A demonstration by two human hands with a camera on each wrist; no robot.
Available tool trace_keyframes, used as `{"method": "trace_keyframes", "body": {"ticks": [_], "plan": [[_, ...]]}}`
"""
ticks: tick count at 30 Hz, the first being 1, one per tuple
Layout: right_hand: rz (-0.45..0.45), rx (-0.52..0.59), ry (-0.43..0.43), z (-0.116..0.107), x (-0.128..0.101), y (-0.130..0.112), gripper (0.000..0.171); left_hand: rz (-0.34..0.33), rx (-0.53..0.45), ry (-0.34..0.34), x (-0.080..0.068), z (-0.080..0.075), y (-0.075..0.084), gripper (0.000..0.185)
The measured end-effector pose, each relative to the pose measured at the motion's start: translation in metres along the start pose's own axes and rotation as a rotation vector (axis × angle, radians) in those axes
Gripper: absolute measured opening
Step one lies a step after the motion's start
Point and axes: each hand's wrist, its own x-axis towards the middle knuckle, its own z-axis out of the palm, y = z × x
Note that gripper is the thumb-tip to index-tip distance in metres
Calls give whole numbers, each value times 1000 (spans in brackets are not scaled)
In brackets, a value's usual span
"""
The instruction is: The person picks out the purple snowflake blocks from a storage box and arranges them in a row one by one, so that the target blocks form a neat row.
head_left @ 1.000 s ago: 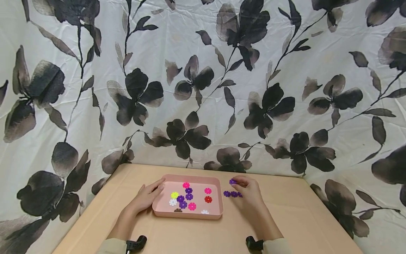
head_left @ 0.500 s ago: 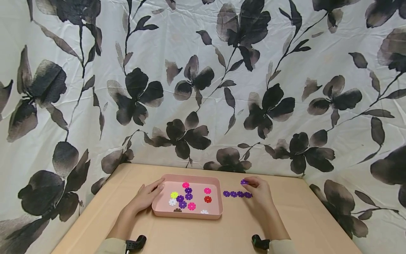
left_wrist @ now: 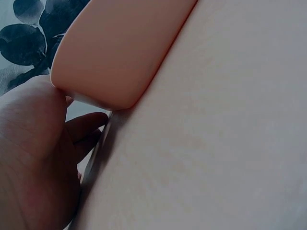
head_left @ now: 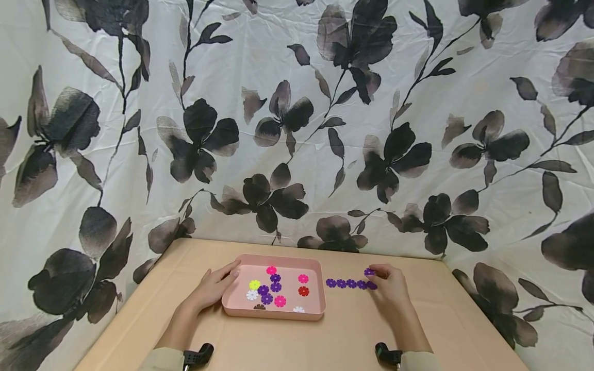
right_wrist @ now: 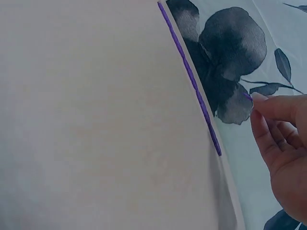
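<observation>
Purple flower disc (head_left: 369,271) is pinched in fingertips of right hand (head_left: 390,286), just above the 3 o'clock end of a row of purple discs (head_left: 350,284) lying flat on the table (head_left: 417,330). Row sits at 3 o'clock of the pink tray (head_left: 275,313), close by but apart. Left hand (head_left: 211,288) rests on tray's 9 o'clock rim, fingers relaxed, thumb over the edge. Tray holds assorted discs (head_left: 274,291): purple, pink, red, yellow, white. Floral cloth (head_left: 297,129) at 12 o'clock behind.
</observation>
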Motion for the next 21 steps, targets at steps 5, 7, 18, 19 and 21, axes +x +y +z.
{"method": "trace_keyframes", "body": {"ticks": [5, 7, 18, 19, 21], "plan": [[47, 1, 0, -4, -3, 6, 30, 5, -1, 0, 0, 0, 0, 58], [60, 10, -4, -6, -4, 9, 30, 4, -2, 1, 0, 0, 0, 58], [92, -62, 20, -14, -7, 22, 30, 15, 13, 9, 0, 1, -3, 59], [93, -78, 26, -14, -7, 23, 30, 15, 13, 9, 0, 1, -3, 59], [91, -102, 38, -15, -6, 25, 28, 14, 12, 8, 0, 1, -3, 58]]}}
